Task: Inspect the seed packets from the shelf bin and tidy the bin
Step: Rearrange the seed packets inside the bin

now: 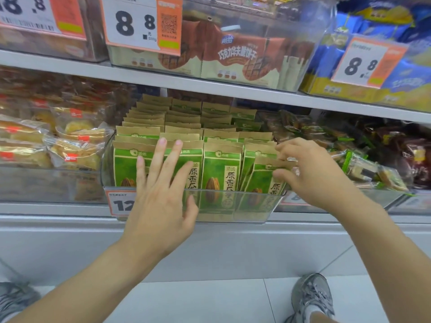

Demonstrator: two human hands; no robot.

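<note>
Kraft-and-green seed packets are ranked upright in a clear plastic bin — pressed by the flat-fingered left hand, one tilted packet pinched by the right hand.

Four front seed packets in one bin, rows behind uncountable; two hands; three price tags; two shoes.

Seed packets, green w/ kraft-brown tops & a seed pic on the front, are stood upright in approx. four rows running near to far inside a clear plastic bin on the lower shelf. The near-right packet is tilted to the right, set lower than its neighbours & slightly fwd of them.
</note>
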